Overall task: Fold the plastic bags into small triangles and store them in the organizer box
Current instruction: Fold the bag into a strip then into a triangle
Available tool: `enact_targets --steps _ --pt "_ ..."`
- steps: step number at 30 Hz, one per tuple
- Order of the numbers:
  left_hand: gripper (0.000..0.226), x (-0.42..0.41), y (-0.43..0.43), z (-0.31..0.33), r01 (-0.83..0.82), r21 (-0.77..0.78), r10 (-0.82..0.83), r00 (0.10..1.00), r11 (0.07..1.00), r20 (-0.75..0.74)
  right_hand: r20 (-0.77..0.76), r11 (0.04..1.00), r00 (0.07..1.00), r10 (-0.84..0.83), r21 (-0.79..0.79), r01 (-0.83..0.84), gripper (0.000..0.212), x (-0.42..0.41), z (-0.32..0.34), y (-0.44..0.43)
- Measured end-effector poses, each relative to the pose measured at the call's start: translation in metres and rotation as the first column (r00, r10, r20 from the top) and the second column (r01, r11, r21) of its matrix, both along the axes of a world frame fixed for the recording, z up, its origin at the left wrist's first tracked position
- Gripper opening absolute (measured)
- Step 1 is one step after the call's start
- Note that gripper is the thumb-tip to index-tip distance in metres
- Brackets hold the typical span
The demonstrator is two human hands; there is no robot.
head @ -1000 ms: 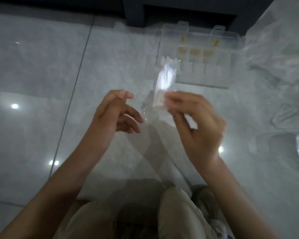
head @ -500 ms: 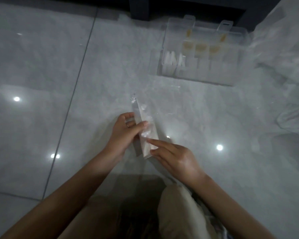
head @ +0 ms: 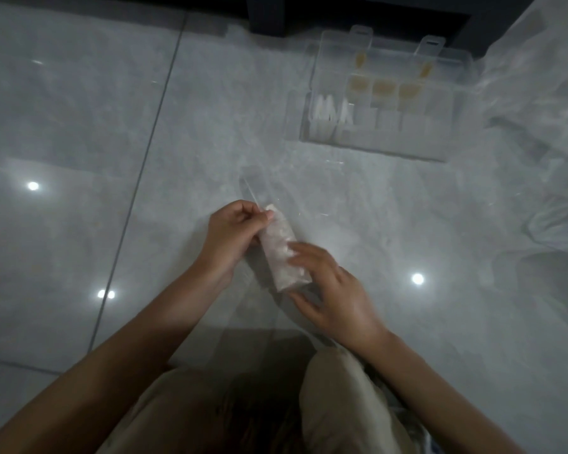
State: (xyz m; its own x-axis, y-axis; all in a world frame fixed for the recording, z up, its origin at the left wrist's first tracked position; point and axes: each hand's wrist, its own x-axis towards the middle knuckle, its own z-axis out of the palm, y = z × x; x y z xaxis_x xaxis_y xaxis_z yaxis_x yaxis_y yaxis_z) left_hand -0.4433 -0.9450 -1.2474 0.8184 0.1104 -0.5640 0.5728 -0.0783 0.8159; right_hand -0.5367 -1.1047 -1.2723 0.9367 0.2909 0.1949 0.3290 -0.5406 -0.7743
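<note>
Left hand (head: 233,231): pinches the far end of the bag strip between its thumb and curled fingers.
Right hand (head: 336,290): holds the near end, thumb under the near edge and fingers laid over the top; slightly blurred.
Bag strip (head: 284,253): a plastic bag already folded into a narrow band, held low over the middle of the floor (head: 79,126), just in front of the person's knees.
Long axis: runs from the near end away from the person, leaning a little left, so one hand has each end.
Coming fold (my reading): the band is made and the triangle folds are not yet begun. A corner of one end has to cross the band at a slant. The near end sits in the right hand, so that hand is best placed to turn it while the left keeps the band taut.
Organizer box (head: 374,147): open, toward the far edge of the floor, beyond and to the right of the strip and well apart from it; the right hand is the nearer one.
Stored triangles (head: 330,113): white folded pieces standing in the box's left compartment.
Loose bags (head: 538,77): heaped along the right edge of the floor.
Risk: thin film may spring open if either pinch slackens.
</note>
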Motion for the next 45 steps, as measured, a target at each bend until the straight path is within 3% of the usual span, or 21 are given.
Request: enact_targets --steps 3,6,9,11,14,19,22,24,27,30,31,33,35,37,41,45 --pt "0.023 0.001 0.001 -0.005 -0.053 0.022 0.052 0.998 0.998 0.033 -0.331 0.975 0.943 -0.041 0.191 0.109 0.069 0.003 0.006 0.005" --pt "0.020 0.001 -0.001 -0.010 -0.100 0.016 0.099 0.993 0.995 0.065 -0.366 0.957 0.928 -0.069 0.239 0.166 0.080 0.007 -0.001 0.004" --pt "0.018 0.002 -0.002 -0.014 -0.145 -0.012 0.145 0.987 0.989 0.063 -0.308 0.966 0.942 -0.133 0.171 0.193 0.086 0.014 -0.009 0.004" --pt "0.018 0.002 0.001 -0.018 -0.132 0.007 0.132 0.989 0.991 0.067 -0.210 0.984 0.968 -0.137 0.082 0.157 0.072 0.020 -0.015 0.003" --pt "0.015 0.003 0.007 -0.025 -0.046 0.080 0.038 0.994 0.996 0.107 -0.012 0.997 0.999 -0.031 -0.069 0.031 0.045 0.029 -0.024 -0.004" --pt "0.019 0.008 0.019 -0.029 0.081 0.177 -0.110 0.981 0.981 0.158 0.080 0.968 0.989 0.126 -0.230 -0.105 0.035 0.034 -0.028 -0.017" --pt "0.016 0.012 0.020 -0.025 0.142 0.234 -0.194 0.957 0.962 0.216 0.164 0.939 0.958 0.236 -0.293 -0.182 0.019 0.032 -0.027 -0.023" --pt "0.033 0.009 0.022 -0.026 0.138 0.346 -0.250 0.919 0.928 0.306 0.201 0.916 0.931 0.304 -0.329 -0.229 0.018 0.027 -0.028 -0.025" --pt "0.059 0.003 0.034 -0.023 0.129 0.666 -0.524 0.731 0.735 0.437 0.212 0.902 0.919 0.332 -0.357 -0.243 0.017 0.020 -0.030 -0.026" --pt "0.065 0.003 0.046 -0.025 0.202 0.917 -0.907 0.324 0.343 0.269 0.238 0.919 0.923 0.301 -0.331 -0.215 0.014 0.020 -0.030 -0.028" --pt "0.061 0.004 0.048 -0.028 0.196 0.948 -0.958 0.196 0.250 0.212 0.255 0.922 0.922 0.292 -0.331 -0.201 0.012 0.021 -0.029 -0.030" --pt "0.053 0.004 0.046 -0.031 0.205 0.968 -0.989 0.036 0.146 0.141 0.278 0.932 0.924 0.264 -0.320 -0.170 0.010 0.024 -0.028 -0.031" --pt "0.046 0.006 0.040 -0.033 0.214 0.971 -0.991 -0.063 0.105 0.121 0.278 0.940 0.931 0.238 -0.308 -0.149 0.012 0.025 -0.028 -0.033" --pt "0.039 0.009 0.036 -0.035 0.228 0.965 -0.980 -0.121 0.129 0.160 0.255 0.944 0.941 0.222 -0.297 -0.143 0.011 0.025 -0.030 -0.035" --pt "0.028 0.012 0.036 -0.041 0.228 0.947 -0.959 -0.117 0.228 0.259 0.216 0.959 0.958 0.191 -0.249 -0.135 0.008 0.023 -0.033 -0.036" --pt "0.022 0.010 0.039 -0.045 0.185 0.946 -0.951 -0.109 0.266 0.289 0.220 0.962 0.956 0.193 -0.235 -0.140 0.007 0.023 -0.032 -0.033"
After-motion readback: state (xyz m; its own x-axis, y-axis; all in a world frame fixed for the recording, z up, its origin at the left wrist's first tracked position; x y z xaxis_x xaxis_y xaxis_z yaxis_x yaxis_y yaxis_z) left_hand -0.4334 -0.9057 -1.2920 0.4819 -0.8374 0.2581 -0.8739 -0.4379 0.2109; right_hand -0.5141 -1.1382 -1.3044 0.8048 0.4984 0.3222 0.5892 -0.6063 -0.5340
